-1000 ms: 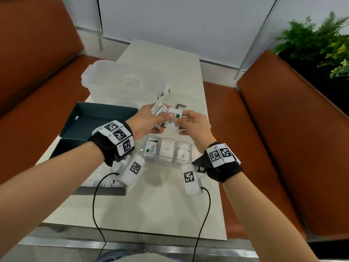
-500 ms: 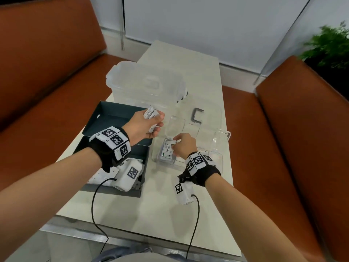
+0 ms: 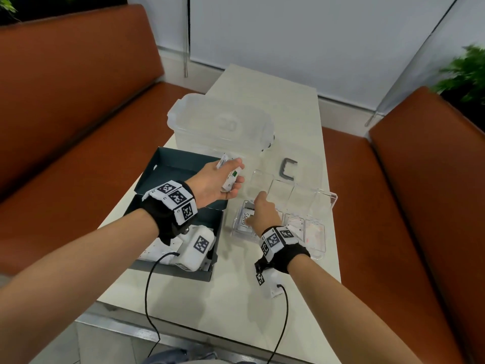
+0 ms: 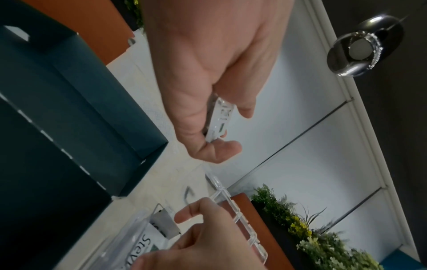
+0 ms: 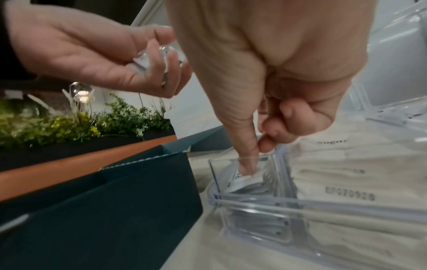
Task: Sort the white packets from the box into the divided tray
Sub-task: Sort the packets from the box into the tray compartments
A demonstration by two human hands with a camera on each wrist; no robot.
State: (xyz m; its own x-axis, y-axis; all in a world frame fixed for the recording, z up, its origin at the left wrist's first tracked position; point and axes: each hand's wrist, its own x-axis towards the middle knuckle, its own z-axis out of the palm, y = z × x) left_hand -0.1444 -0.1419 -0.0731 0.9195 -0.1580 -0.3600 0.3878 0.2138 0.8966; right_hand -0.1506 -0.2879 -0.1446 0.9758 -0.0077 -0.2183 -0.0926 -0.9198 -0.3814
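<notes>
My left hand [image 3: 236, 177] hovers over the far edge of the dark teal box [image 3: 183, 166] and grips a small bunch of white packets [image 3: 229, 181], seen edge-on in the left wrist view [image 4: 221, 118]. My right hand [image 3: 253, 212] reaches down into the leftmost compartment of the clear divided tray [image 3: 322, 248]. In the right wrist view its thumb [image 5: 247, 164] and a curled fingertip pinch a white "Stevia" packet [image 5: 242, 180] lying on others there. The compartments to the right also hold white packets.
The tray's clear lid [image 3: 288, 190] stands open behind it. A large clear plastic container [image 3: 220, 124] sits further back, with a grey C-shaped piece [image 3: 287, 170] to its right. More packets lie in the box's near half [image 3: 157, 250]. Orange benches flank the table.
My right hand left the left hand with a packet and came down into the tray's left compartment, where it stays. The left hand keeps its packets and drifted slightly left.
</notes>
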